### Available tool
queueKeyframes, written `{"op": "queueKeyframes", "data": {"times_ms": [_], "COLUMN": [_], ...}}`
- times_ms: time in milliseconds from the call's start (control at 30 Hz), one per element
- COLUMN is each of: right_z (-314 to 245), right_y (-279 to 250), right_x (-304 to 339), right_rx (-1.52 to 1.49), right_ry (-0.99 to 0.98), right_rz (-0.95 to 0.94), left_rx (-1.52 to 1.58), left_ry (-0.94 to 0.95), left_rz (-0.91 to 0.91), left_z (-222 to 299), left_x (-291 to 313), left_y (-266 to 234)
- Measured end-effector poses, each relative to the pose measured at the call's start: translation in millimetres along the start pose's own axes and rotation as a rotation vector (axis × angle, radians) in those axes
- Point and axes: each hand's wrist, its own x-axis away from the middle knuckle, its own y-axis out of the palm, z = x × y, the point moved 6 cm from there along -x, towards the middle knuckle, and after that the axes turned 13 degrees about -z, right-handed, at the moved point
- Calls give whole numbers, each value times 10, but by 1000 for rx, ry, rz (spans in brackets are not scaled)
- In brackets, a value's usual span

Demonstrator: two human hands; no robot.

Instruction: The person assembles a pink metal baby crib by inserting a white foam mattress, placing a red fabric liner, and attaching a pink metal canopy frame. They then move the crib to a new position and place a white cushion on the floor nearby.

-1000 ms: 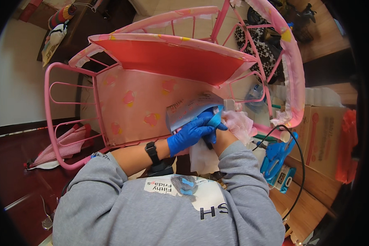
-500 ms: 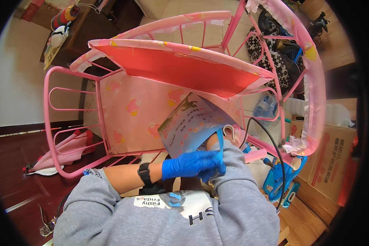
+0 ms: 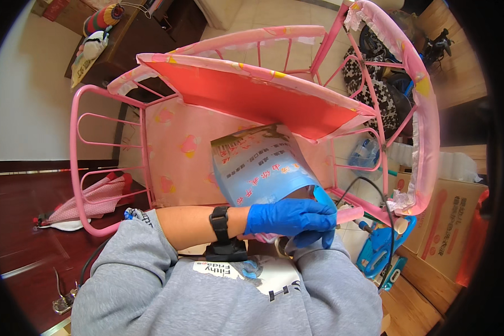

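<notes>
My left hand (image 3: 291, 221), in a blue glove, is closed over a blue strip at the top of a printed blue plastic bag (image 3: 257, 168). It lies across my right forearm, close to the grey sleeve. The bag hangs beyond my hands, inside a pink metal-framed crib (image 3: 75, 162). My right arm bends inward beneath the left hand. Of my right hand (image 3: 260, 237) only a small pinkish part shows below the left wrist, beside a band at the wrist; its fingers are hidden.
A red panel (image 3: 252, 92) with pink padded edging leans across the crib over heart-patterned cloth (image 3: 168, 151). A pink tube (image 3: 350, 215), a black cable (image 3: 393, 241) and a blue tool-like object (image 3: 378, 246) are at right. Cardboard cartons (image 3: 448, 224) stand beyond them.
My right hand has drawn back from the bag toward my chest, under the left. My left hand has shifted right with the blue strip, and the bag has turned, showing more of its printed face.
</notes>
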Motion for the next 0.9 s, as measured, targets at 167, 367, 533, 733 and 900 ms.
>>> {"op": "queueKeyframes", "data": {"times_ms": [167,367,533,733,900], "right_z": [-484,-1530,-2054,-814,202], "right_y": [11,36,-523,-1803,-1318], "right_x": [142,528,1086,1866,1658], "right_rx": [-7,-144,-334,-947,-1358], "right_ry": [-150,-541,-856,-662,-22], "right_rz": [4,-75,-342,-118,202], "left_rx": [-219,-205,-130,-96,-101], "left_ry": [-109,-38,166,201,304], "left_rz": [281,135,388,385,365], "left_z": [137,332,613,637,789], "left_x": [134,240,656,885,851], "left_y": [-367,-308,-360,-224,66]}}
